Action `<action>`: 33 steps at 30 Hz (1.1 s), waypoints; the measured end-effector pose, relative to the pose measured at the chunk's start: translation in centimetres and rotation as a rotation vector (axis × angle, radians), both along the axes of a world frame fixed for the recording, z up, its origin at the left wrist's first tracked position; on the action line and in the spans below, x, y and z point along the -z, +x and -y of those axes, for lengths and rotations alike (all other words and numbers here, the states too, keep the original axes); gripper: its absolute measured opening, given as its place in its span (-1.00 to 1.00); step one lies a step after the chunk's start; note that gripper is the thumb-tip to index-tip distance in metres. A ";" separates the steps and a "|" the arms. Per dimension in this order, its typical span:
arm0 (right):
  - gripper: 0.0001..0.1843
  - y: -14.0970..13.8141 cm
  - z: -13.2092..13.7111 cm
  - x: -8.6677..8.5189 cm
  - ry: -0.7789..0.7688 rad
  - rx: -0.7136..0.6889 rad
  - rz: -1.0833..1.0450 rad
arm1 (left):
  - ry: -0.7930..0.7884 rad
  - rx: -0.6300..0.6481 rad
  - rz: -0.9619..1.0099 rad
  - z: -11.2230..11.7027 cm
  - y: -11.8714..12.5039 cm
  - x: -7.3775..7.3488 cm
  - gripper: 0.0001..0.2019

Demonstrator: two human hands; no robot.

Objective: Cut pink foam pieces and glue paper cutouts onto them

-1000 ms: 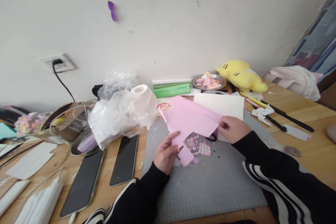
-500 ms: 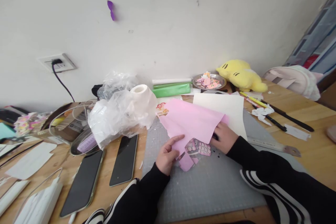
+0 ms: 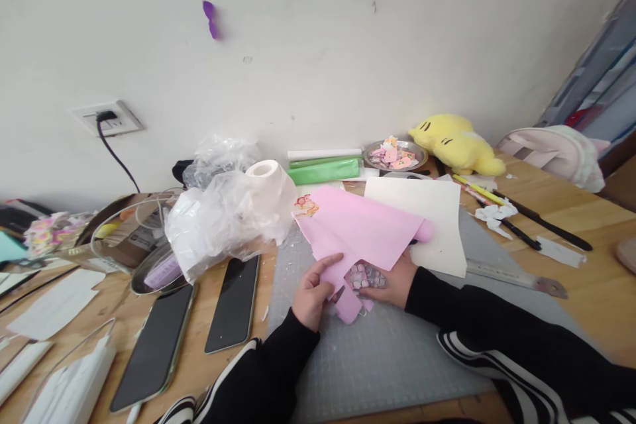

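Observation:
A sheet of pink paper (image 3: 370, 222) with a cut, ragged lower edge lies over the grey cutting mat (image 3: 397, 358). My left hand (image 3: 314, 290) grips the sheet's lower left part, index finger stretched over it and thumb nearer me. Partly under the sheet, my right hand (image 3: 395, 281) has its thumb against a small pink-and-grey patterned piece (image 3: 366, 276); its other fingers are mostly hidden. Just below the sheet's edge are small pink scraps (image 3: 348, 305). A rounded pink thing (image 3: 424, 230) shows at the sheet's right corner, its kind unclear.
White paper (image 3: 440, 212) and a ruler (image 3: 511, 276) lie to the right, with pens and a black knife-like tool (image 3: 546, 218) beyond. Two phones (image 3: 233, 305) and a plastic bag (image 3: 213, 218) are left. Behind stand a metal dish (image 3: 396, 156) of cutouts and a yellow plush (image 3: 454, 139).
My right hand has moved left and toward me under the pink sheet, onto the patterned piece. A dark object formerly by its fingers is now mostly covered. My left hand stays almost still.

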State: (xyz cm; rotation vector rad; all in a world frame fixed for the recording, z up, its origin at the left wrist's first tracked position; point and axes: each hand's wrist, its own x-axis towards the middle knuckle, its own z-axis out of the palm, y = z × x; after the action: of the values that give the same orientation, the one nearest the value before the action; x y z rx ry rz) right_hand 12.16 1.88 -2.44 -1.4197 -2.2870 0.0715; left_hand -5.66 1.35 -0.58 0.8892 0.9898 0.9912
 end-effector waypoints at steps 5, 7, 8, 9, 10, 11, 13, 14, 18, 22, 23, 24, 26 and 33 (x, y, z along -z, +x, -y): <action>-0.50 -0.3 0.4 -0.7 0.015 0.003 -0.013 | -0.013 -0.007 -0.005 0.0 0.0 -0.1 -0.47; -0.55 -0.3 0.4 -0.9 0.011 -0.010 -0.033 | -0.019 -0.012 -0.009 0.0 0.0 -0.2 -0.47; -0.57 -0.3 0.4 -1.0 0.006 -0.020 -0.041 | -0.025 -0.016 -0.012 0.0 0.0 -0.2 -0.47; -0.59 -0.2 0.4 -1.1 -0.004 -0.033 -0.048 | -0.033 -0.020 -0.015 0.0 0.0 -0.2 -0.47; -0.61 -0.1 0.4 -1.1 -0.014 -0.046 -0.054 | -0.040 -0.025 -0.018 0.0 0.0 -0.2 -0.47; -0.62 0.0 0.3 -1.2 -0.021 -0.057 -0.058 | -0.046 -0.031 -0.022 0.0 0.0 -0.2 -0.47; -0.62 0.3 0.3 -1.2 -0.022 -0.070 -0.070 | -0.050 -0.039 -0.027 0.0 0.0 -0.3 -0.48; -0.62 0.4 0.3 -1.2 -0.015 -0.072 -0.075 | -0.048 -0.040 -0.027 0.0 0.0 -0.3 -0.48; -0.63 1.0 0.6 -1.4 -0.014 -0.095 -0.099 | -0.036 -0.033 -0.015 0.0 0.0 -0.3 -0.51; -0.67 1.5 1.0 -1.9 -0.092 -0.179 -0.129 | -0.032 -0.031 -0.002 0.0 0.0 -0.3 -0.54; -0.67 1.6 1.1 -2.0 -0.109 -0.201 -0.144 | -0.032 -0.027 0.001 0.0 -0.1 -0.3 -0.56; -0.67 1.6 1.2 -2.2 -0.123 -0.221 -0.162 | -0.030 -0.024 0.005 0.0 -0.1 -0.2 -0.57; -0.68 1.7 1.3 -2.5 -0.151 -0.252 -0.197 | -0.026 -0.017 0.012 0.0 -0.1 -0.2 -0.58; -0.68 1.9 1.7 -3.4 -0.353 -0.310 -0.322 | -0.008 -0.014 0.007 -0.1 -0.2 0.0 -0.60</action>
State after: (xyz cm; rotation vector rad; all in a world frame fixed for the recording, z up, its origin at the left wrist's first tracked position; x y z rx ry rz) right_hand 14.05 0.14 0.98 -1.0919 -2.2669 0.7746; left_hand -5.82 1.45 -0.55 0.8724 0.9943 1.0006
